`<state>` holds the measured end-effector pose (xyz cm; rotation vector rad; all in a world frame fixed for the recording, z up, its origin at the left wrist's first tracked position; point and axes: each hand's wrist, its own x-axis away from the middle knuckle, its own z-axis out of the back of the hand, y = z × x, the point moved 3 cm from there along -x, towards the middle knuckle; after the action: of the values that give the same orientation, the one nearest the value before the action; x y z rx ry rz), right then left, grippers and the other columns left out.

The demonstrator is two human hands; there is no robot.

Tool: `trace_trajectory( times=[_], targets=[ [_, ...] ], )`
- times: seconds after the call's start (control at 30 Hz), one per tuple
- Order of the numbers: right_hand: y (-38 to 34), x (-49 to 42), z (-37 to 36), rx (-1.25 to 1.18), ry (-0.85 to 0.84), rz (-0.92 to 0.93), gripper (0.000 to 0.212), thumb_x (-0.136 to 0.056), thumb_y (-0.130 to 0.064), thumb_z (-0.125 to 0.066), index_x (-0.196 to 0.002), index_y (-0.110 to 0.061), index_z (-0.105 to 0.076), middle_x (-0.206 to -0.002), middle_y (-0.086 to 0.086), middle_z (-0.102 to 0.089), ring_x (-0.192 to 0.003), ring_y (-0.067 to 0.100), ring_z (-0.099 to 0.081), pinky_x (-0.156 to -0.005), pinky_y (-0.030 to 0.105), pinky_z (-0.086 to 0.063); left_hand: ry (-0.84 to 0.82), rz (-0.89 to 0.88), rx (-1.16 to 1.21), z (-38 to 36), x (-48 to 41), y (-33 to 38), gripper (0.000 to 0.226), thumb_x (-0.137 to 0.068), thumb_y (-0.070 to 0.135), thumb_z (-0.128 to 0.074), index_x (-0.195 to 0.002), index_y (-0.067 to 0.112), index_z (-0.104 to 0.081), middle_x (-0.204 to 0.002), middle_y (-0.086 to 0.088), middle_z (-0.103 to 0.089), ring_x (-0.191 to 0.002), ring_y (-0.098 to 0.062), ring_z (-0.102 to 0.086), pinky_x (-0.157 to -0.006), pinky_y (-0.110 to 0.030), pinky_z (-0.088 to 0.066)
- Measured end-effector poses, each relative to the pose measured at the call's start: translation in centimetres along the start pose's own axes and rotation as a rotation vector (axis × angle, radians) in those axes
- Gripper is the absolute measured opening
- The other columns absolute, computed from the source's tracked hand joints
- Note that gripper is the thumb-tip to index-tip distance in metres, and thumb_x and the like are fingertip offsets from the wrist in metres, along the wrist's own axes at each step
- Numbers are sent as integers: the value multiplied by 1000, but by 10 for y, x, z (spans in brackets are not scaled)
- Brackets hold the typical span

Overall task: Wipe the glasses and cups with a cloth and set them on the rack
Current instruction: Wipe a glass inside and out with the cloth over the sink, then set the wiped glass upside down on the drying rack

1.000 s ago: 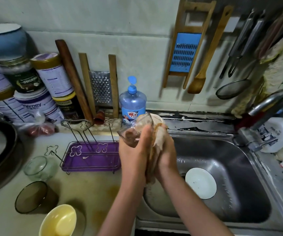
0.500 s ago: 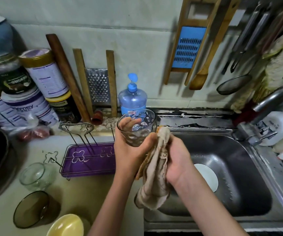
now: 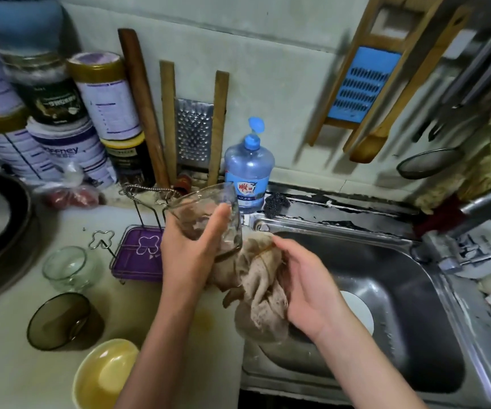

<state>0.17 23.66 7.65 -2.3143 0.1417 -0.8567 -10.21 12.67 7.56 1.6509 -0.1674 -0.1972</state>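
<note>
Left hand [image 3: 191,255]: wrapped round a clear glass [image 3: 209,215], thumb across its side — tilted, mouth down toward the other hand.
Right hand [image 3: 306,287]: fingers curled on a bunched beige cloth [image 3: 257,286], over the sink [image 3: 415,305] edge.
Cloth: one end stuffed up inside the glass, the rest hanging between both hands.
Rack [image 3: 138,255]: purple tray with wire prongs, just left of the left hand — partly hidden behind it.
Waiting: round clear glass [image 3: 67,268], dark smoky glass [image 3: 61,320] and yellow cup [image 3: 104,373], all on the counter left of the left forearm.
</note>
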Motion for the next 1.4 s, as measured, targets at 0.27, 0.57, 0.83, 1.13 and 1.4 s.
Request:
trace_trajectory(
  times=[0.27,0.57,0.83,1.13,1.4],
  targets=[
    [57,-33,-1,-130,29,-16,47,-92,-40,-49,-115,-4,-67,-106,20,-69,-101,34,-64,-102,48,-44,107,128,-3,49,11,-7,78,-55,72,-73,-110,17,-64,-97,-1,-72,-89,-15,-71,-73,-27,-57],
    [115,-65,9,406,-1,-42,22,-91,-27,-57,-84,-12,-72,-81,8,-71,-78,18,-66,-70,28,-49,124,209,-68,94,28,-23,75,-58,68,-71,-115,20,-63,-99,-2,-74,-85,-13,-73,-65,-23,-58],
    [97,-54,1,1595,-87,142,32,-97,-38,-51,-70,-23,-62,-70,-9,-60,-62,2,-52,-51,10,-36,7,409,3,95,31,-33,77,-58,69,-64,-117,20,-61,-102,-5,-74,-89,-24,-73,-81,-39,-57],
    [44,-11,-31,1129,-405,326,90,-69,-51,-77,-144,-47,-30,-146,-22,-39,-132,-9,-37,-108,22,-35,-367,653,255,75,38,-35,68,-75,63,-44,-119,16,-63,-104,-10,-75,-96,-26,-72,-84,-40,-56],
    [39,-16,-27,1145,-340,236,118,-52,-45,-90,-149,-38,-24,-140,-16,-45,-123,-3,-50,-99,21,-47,-449,728,371,63,40,-45,74,-91,67,-15,-121,18,-62,-111,-12,-73,-97,-25,-71,-73,-35,-61]
  ],
)
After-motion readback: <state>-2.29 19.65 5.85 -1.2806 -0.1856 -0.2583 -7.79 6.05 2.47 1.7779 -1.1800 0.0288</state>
